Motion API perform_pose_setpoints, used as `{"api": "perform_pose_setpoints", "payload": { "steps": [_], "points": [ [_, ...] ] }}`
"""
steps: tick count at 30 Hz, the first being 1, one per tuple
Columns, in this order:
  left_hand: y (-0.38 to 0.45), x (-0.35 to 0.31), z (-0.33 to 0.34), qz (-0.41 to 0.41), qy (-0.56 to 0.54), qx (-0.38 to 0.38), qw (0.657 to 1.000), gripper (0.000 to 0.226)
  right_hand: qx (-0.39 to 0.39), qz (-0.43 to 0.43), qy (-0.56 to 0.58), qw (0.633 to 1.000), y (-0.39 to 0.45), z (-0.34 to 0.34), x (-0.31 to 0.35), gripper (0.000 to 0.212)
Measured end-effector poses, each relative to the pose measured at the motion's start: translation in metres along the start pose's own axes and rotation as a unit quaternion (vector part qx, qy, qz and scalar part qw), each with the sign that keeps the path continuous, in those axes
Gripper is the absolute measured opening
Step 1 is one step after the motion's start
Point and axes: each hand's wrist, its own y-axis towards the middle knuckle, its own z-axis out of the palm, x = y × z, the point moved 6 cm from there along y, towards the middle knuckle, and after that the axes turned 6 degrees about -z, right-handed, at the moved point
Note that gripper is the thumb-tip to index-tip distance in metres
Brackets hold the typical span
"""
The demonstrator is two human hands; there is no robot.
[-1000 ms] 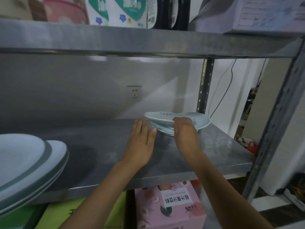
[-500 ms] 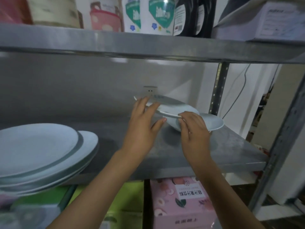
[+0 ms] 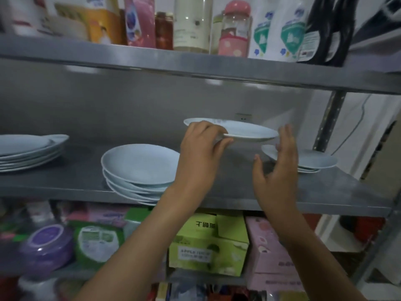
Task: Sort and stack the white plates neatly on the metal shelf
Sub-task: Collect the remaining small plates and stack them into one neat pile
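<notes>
My left hand (image 3: 201,146) grips the near rim of a white plate (image 3: 245,131) and holds it level in the air above the metal shelf (image 3: 271,192). My right hand (image 3: 280,164) is open, fingers spread, just right of that plate and in front of a small stack of plates (image 3: 314,162) at the shelf's right end. A stack of several deep white plates (image 3: 138,168) sits mid-shelf, overhanging the front edge. Another stack of wide plates (image 3: 28,151) lies at the far left.
The upper shelf (image 3: 195,66) hangs low overhead, loaded with bottles and packets. A slotted upright post (image 3: 329,120) stands at the back right. Boxes and tubs fill the shelf below. A wall socket (image 3: 244,116) sits behind the lifted plate.
My left hand has lifted one plate off the right stack and carried it up and leftward. My right hand has let go and opened. The view has swung left, showing the middle stack.
</notes>
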Motion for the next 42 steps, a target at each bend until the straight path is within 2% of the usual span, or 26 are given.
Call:
{"api": "perform_pose_setpoints", "payload": {
  "steps": [3,10,14,19,23,26,29,32,36,38,42],
  "points": [
    [-0.010,0.016,-0.026,-0.015,0.008,-0.001,1.000,0.012,0.017,0.073,0.002,0.997,-0.016,0.012,0.004,0.073],
    [-0.041,0.067,-0.052,-0.070,0.043,0.022,0.996,0.011,0.091,0.173,-0.001,0.981,-0.055,0.044,-0.002,0.071],
    [-0.053,0.091,-0.055,-0.109,0.051,0.044,0.992,0.012,0.131,0.195,-0.025,0.972,-0.071,0.055,-0.004,0.071],
    [-0.061,0.100,-0.053,-0.123,0.032,0.073,0.989,0.012,0.144,0.208,-0.038,0.967,-0.076,0.064,-0.002,0.073],
    [-0.067,0.100,-0.056,-0.120,0.029,0.065,0.990,0.013,0.146,0.213,-0.034,0.966,-0.078,0.067,0.000,0.073],
    [-0.068,0.099,-0.061,-0.104,0.074,0.060,0.990,0.015,0.147,0.213,-0.039,0.965,-0.077,0.068,-0.001,0.072],
    [-0.070,0.096,-0.061,-0.083,0.103,0.081,0.988,0.015,0.147,0.215,-0.041,0.965,-0.077,0.069,-0.001,0.072],
    [-0.077,0.096,-0.061,-0.091,0.087,0.102,0.987,0.012,0.147,0.220,-0.047,0.963,-0.078,0.070,-0.003,0.073],
    [-0.077,0.092,-0.062,-0.099,0.086,0.112,0.985,0.027,0.141,0.220,-0.046,0.964,-0.079,0.070,-0.005,0.073],
    [-0.073,0.083,-0.062,-0.077,0.085,0.109,0.987,0.034,0.138,0.217,-0.044,0.965,-0.079,0.069,-0.008,0.073],
    [-0.070,0.049,-0.056,0.010,0.042,0.090,0.995,0.031,0.132,0.206,-0.046,0.968,-0.078,0.062,-0.014,0.071]
  ]
}}
